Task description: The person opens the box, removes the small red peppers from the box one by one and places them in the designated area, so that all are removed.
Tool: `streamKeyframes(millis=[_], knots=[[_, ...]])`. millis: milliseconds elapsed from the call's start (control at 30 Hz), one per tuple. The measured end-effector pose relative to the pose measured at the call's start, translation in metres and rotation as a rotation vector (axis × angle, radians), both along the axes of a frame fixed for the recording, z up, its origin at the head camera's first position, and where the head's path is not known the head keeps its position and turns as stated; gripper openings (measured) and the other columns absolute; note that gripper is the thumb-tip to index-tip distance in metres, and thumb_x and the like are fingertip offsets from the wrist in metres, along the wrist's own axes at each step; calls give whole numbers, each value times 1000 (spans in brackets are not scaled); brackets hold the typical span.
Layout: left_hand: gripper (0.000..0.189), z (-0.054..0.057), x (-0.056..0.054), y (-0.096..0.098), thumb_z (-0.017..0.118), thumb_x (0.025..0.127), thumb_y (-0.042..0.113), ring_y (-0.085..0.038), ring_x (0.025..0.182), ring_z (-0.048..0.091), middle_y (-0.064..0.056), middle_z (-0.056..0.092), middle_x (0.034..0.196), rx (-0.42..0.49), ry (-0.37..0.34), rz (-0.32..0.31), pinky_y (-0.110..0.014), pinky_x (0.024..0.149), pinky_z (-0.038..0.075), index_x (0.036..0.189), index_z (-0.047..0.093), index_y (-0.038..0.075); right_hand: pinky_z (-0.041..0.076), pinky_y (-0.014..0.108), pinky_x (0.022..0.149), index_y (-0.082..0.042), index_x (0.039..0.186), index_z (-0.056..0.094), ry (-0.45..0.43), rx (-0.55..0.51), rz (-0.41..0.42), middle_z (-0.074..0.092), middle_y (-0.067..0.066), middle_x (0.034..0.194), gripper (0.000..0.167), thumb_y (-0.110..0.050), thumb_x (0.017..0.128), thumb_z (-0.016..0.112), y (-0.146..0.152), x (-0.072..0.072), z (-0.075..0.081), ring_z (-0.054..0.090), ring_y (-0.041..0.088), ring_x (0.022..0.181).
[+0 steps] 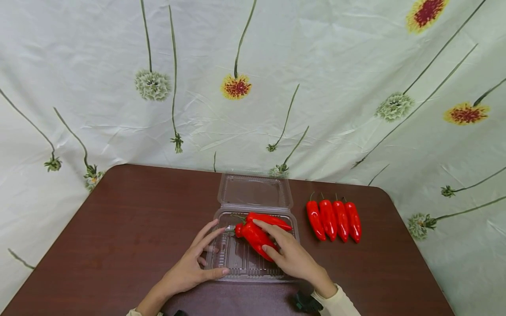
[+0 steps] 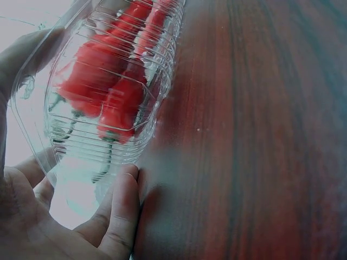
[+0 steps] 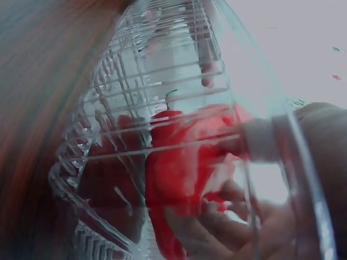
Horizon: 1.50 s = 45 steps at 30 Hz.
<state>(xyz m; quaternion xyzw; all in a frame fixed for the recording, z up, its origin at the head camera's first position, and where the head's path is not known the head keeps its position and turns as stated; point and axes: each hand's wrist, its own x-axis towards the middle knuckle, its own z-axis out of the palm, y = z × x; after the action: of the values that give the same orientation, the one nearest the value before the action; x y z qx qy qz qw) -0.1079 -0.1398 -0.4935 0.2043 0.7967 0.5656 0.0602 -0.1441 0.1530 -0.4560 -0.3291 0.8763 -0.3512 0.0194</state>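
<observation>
A clear plastic clamshell box [image 1: 239, 263] lies on the table with its lid [image 1: 254, 193] folded back. Inside it, a red pepper [image 1: 272, 219] lies along the back, and a plump red pepper [image 1: 253, 237] slants in front. My right hand [image 1: 294, 254] reaches over the box's right side and grips the front pepper between thumb and fingers; its lower end is partly hidden. Spread around the left front corner, my left hand [image 1: 193, 267] touches the box with long, fairly straight fingers, the thumb at the front rim. Through the box wall, red peppers [image 2: 122, 103] show in the left wrist view.
Several red peppers [image 1: 334, 219] with green stems stand side by side in a row to the right of the box. The brown wooden table [image 1: 118, 237] ends at a flower-printed white cloth [image 1: 205, 109] behind. Dark wrist gear [image 1: 307, 303] sits at the right sleeve.
</observation>
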Motion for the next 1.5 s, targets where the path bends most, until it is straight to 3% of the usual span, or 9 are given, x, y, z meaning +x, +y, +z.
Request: streamKeyframes(millis=[267, 367, 533, 900, 1133, 1300, 1500], knots=[[85, 0, 0, 0, 82, 84, 24, -23, 105, 51, -4, 12, 166, -3, 26, 0, -27, 65, 47, 155, 37, 17, 51, 34, 83, -30, 156, 37, 14, -61, -37, 55, 0, 126, 68, -8, 97, 64, 2, 0, 2, 51, 14, 107], [85, 0, 0, 0, 83, 84, 24, -23, 105, 51, -4, 11, 166, -1, 26, 2, -27, 65, 47, 155, 37, 18, 50, 32, 82, -29, 155, 38, 5, -96, -60, 54, 1, 122, 69, -5, 96, 64, 3, 0, 4, 50, 14, 107], [86, 0, 0, 0, 82, 84, 24, -23, 106, 52, -3, 11, 167, -1, 15, 3, -28, 66, 48, 156, 36, 19, 52, 32, 87, -28, 154, 40, 0, -163, -113, 52, 3, 122, 69, -1, 95, 63, 4, -1, 9, 51, 14, 110], [87, 1, 0, 0, 83, 83, 26, -24, 107, 54, -3, 10, 167, -6, 12, 6, -27, 67, 48, 156, 36, 21, 53, 28, 82, -26, 154, 41, 27, -234, -217, 49, 9, 125, 67, -2, 95, 64, 17, -9, 16, 48, 18, 113], [87, 1, 0, 0, 83, 84, 24, -25, 107, 54, -4, 10, 167, 6, 5, -10, -27, 66, 48, 156, 35, 20, 49, 32, 84, -21, 152, 44, 47, -232, -279, 50, 12, 128, 60, -5, 97, 63, 33, -4, 17, 45, 21, 118], [87, 0, 0, 0, 82, 84, 24, -26, 107, 53, -4, 10, 167, 10, -1, -10, -28, 67, 48, 156, 35, 17, 48, 32, 86, -20, 151, 45, 62, -236, -316, 51, 11, 128, 63, -1, 95, 64, 47, 1, 17, 43, 17, 115], [87, 0, 0, 0, 83, 83, 23, -26, 108, 55, -5, 10, 167, 13, 12, -7, -28, 66, 48, 156, 35, 16, 48, 29, 76, -22, 153, 42, 77, -191, -380, 52, 11, 127, 68, -1, 93, 66, 64, 9, 20, 42, 11, 113]])
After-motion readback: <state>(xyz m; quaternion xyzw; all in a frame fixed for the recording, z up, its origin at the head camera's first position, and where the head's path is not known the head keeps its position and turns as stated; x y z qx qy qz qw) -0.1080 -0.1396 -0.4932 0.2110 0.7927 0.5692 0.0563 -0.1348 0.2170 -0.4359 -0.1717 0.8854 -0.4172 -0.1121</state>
